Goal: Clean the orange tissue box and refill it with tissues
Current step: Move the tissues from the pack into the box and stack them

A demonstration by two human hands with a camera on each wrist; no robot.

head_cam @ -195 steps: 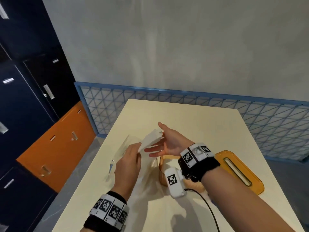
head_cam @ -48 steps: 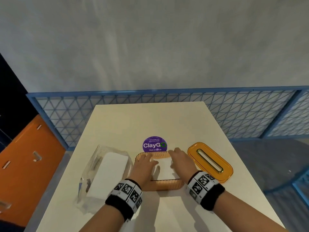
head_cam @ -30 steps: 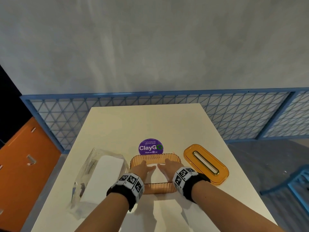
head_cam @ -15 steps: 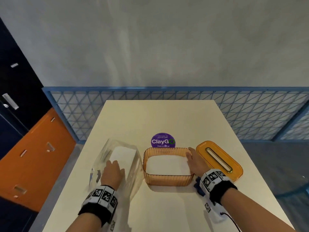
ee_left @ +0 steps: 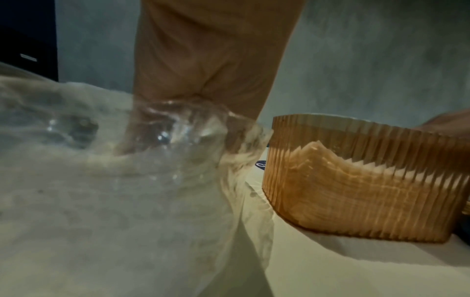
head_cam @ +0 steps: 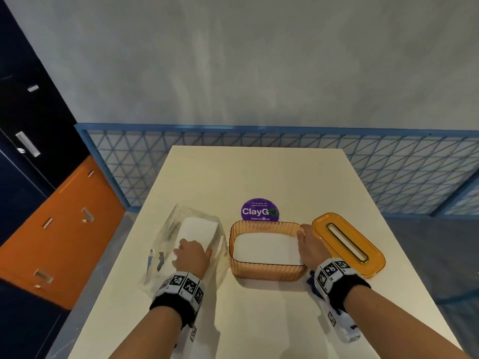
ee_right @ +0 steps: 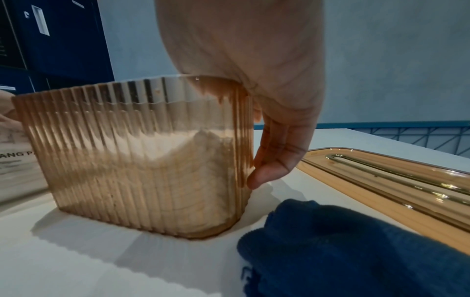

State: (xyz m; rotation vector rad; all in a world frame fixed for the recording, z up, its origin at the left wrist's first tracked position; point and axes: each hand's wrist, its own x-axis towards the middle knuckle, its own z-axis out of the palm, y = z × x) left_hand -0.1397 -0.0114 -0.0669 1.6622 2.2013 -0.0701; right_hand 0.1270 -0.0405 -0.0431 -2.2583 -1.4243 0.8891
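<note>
The orange ribbed tissue box (head_cam: 267, 270) stands open near the table's front, with a white tissue stack (head_cam: 264, 247) lying inside. My right hand (head_cam: 307, 243) pinches its right end, thumb inside the rim and fingers (ee_right: 269, 166) down the outer wall. Its orange slotted lid (head_cam: 347, 243) lies flat just right of that hand. Left of the box lies a clear plastic bag (head_cam: 168, 237) holding more white tissues (head_cam: 198, 229). My left hand (head_cam: 193, 256) is inside the bag, its fingers curled on those tissues. In the left wrist view the plastic blurs the fingers.
A dark blue cloth (ee_right: 356, 251) lies on the table under my right wrist. A purple ClayGo sticker (head_cam: 260, 210) sits behind the box. The cream table (head_cam: 259, 172) ends at a blue mesh fence (head_cam: 388, 172). Navy and orange lockers (head_cam: 51, 229) stand to the left.
A second ago both hands pressed the tissues down inside the box. The left hand then went into the bag and the right hand to the box's right end. Both have since held still.
</note>
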